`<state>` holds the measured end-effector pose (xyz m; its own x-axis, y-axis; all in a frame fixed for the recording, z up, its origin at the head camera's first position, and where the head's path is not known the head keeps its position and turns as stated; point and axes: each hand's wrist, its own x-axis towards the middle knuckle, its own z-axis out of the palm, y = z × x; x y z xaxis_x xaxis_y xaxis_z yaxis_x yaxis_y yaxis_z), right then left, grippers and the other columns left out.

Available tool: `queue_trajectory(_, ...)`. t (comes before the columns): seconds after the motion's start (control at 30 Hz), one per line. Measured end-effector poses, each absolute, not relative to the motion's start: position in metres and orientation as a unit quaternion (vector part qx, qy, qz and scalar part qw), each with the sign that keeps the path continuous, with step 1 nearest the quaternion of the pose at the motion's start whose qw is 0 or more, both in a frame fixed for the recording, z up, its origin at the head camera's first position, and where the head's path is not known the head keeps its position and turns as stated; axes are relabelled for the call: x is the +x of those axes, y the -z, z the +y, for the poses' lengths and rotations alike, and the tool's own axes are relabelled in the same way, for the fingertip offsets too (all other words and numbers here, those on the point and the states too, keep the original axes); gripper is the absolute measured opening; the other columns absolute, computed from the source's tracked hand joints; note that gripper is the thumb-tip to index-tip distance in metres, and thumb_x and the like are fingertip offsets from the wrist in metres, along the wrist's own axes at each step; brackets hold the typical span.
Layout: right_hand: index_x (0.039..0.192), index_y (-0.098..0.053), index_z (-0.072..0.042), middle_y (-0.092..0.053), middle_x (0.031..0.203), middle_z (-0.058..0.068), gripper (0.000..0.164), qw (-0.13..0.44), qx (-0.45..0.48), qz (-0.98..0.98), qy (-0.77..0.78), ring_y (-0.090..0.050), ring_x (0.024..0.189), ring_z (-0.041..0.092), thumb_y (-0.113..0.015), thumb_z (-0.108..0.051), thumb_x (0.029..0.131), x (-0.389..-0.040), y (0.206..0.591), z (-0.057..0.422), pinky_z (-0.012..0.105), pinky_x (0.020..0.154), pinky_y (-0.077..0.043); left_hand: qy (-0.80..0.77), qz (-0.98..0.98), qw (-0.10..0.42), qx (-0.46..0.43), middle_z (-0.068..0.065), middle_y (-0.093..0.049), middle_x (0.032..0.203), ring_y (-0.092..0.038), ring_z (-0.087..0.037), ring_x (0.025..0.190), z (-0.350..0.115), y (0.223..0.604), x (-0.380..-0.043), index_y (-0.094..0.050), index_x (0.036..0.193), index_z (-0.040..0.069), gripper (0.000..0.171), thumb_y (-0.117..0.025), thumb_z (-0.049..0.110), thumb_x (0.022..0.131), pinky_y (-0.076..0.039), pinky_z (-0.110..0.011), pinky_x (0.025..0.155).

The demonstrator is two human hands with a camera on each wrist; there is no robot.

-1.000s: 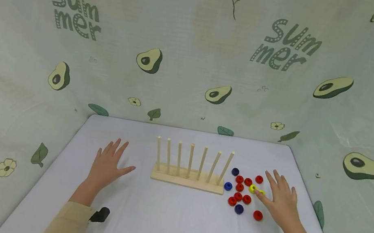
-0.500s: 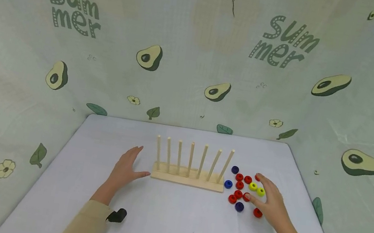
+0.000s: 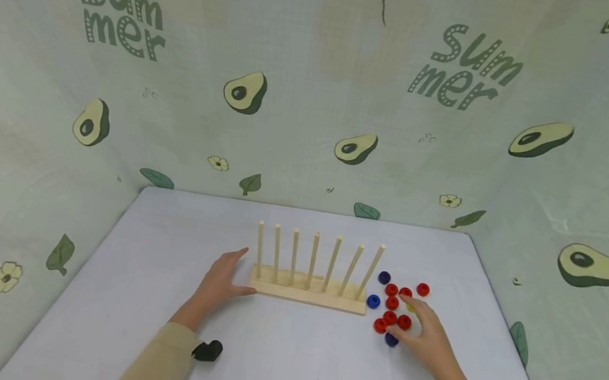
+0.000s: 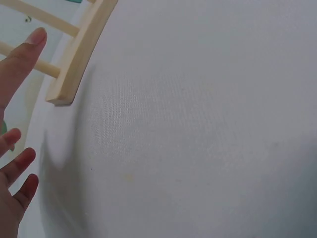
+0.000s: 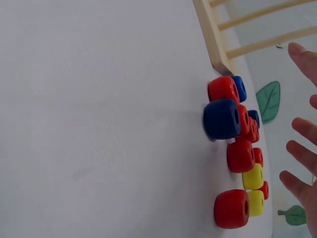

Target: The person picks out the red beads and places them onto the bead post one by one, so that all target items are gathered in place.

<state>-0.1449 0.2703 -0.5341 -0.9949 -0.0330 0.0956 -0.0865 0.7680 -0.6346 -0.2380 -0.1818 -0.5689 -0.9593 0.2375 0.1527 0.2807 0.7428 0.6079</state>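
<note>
Wooden peg rack on a white desk, loose beads at its right end.
The left hand is at the rack's left end, thumb and fingers apart; whether it touches the wood I cannot tell. Over the beads, the right hand has its fingers spread. Red, blue and yellow beads lie clustered, one blue bead just beside the rack.
</note>
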Motion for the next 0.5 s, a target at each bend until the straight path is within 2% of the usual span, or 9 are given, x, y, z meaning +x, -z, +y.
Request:
queue_trajectory(0.17, 0.139, -0.05, -0.006, -0.046, 0.14, 0.021, 0.07, 0.034, 0.035, -0.934, -0.354, -0.037, 0.13, 0.042, -0.081, -0.03, 0.081, -0.147, 0.537, 0.267, 0.065, 0.1, -0.032, 0.34, -0.932, 0.018, -0.12, -0.02, -0.049, 0.135, -0.05, -0.034, 0.113, -0.177, 0.572, -0.242, -0.038, 0.149, 0.007, 0.1, -0.089, 0.037, 0.068, -0.041, -0.05, 0.095)
queue_trajectory(0.3, 0.135, -0.055, -0.005, -0.049, 0.137, 0.021, 0.068, 0.025, 0.029, -0.939, -0.343, -0.041, 0.128, 0.042, -0.083, -0.031, 0.079, -0.15, 0.539, 0.264, 0.062, 0.098, -0.036, 0.336, -0.937, 0.002, -0.097, -0.016, -0.054, 0.127, -0.049, -0.024, 0.093, -0.174, 0.575, -0.242, -0.04, 0.148, 0.008, 0.098, -0.089, 0.038, 0.069, -0.043, -0.044, 0.081)
queue_trajectory(0.5, 0.127, -0.062, -0.006, -0.053, 0.132, 0.019, 0.059, 0.017, 0.035, -0.943, -0.332, -0.046, 0.122, 0.04, -0.084, -0.028, 0.077, -0.156, 0.544, 0.261, 0.059, 0.095, -0.041, 0.309, -0.947, 0.003, -0.083, -0.015, -0.055, 0.124, -0.049, -0.025, 0.092, -0.173, 0.579, -0.243, -0.046, 0.144, 0.011, 0.092, -0.087, 0.043, 0.068, -0.041, -0.042, 0.075)
